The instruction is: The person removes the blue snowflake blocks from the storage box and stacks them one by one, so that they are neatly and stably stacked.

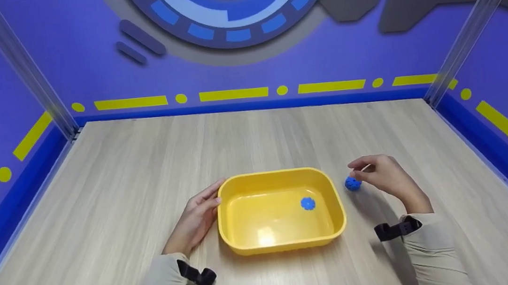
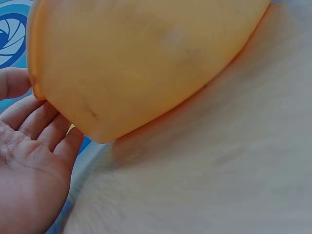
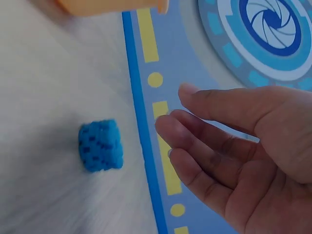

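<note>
A yellow plastic basin (image 1: 285, 244) sits on the table. At its left side my left hand (image 1: 198, 217) holds the rim, the thumb at the lip and the fingers along the outer wall, as the left wrist view shows. One blue notched disc, flower-like in outline (image 1: 307, 203), lies inside the basin toward the right. To the right of the basin a short stack of blue notched discs (image 3: 101, 145) stands on the table. My right hand (image 1: 385, 176) is just above this stack, fingers loosely bent with nothing between them; the right wrist view shows a gap from fingertips to stack.
The wood-grain table (image 1: 179, 145) meets a purple back wall (image 1: 247, 75) with yellow marks at its far edge. Metal corner posts rise at the far left (image 1: 34, 76) and far right (image 1: 469, 30). Black wrist straps (image 1: 197, 274) stick out from both sleeves.
</note>
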Available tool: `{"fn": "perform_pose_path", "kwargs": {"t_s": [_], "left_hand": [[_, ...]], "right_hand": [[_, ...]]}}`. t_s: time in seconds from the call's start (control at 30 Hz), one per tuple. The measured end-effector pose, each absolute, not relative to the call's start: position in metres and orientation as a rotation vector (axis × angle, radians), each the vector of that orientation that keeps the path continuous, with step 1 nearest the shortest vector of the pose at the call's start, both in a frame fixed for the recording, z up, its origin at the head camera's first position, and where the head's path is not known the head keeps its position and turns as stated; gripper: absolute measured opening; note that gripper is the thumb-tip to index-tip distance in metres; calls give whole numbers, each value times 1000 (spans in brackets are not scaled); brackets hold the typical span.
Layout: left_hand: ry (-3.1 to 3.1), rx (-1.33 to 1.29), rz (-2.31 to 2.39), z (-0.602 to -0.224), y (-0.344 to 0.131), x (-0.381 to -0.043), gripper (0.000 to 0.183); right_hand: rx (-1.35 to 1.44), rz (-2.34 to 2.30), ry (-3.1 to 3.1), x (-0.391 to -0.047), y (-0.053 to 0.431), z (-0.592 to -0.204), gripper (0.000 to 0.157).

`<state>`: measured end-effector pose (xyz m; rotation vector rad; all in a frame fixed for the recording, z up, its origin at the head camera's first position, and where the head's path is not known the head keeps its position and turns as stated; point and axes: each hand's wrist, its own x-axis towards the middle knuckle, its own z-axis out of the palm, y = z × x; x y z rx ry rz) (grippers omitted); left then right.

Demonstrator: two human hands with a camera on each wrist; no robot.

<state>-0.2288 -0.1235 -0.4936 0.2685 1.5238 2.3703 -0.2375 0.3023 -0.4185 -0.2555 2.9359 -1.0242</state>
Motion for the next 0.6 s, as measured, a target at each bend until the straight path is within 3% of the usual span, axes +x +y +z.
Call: {"fn": "perform_pose_path", "kwargs": {"t_s": [0.6], "left_hand": [[1522,312,2364,-495,-125,-229,61]], "right_hand": [[-661,-694,2840,-242,234,-384,22]]}}
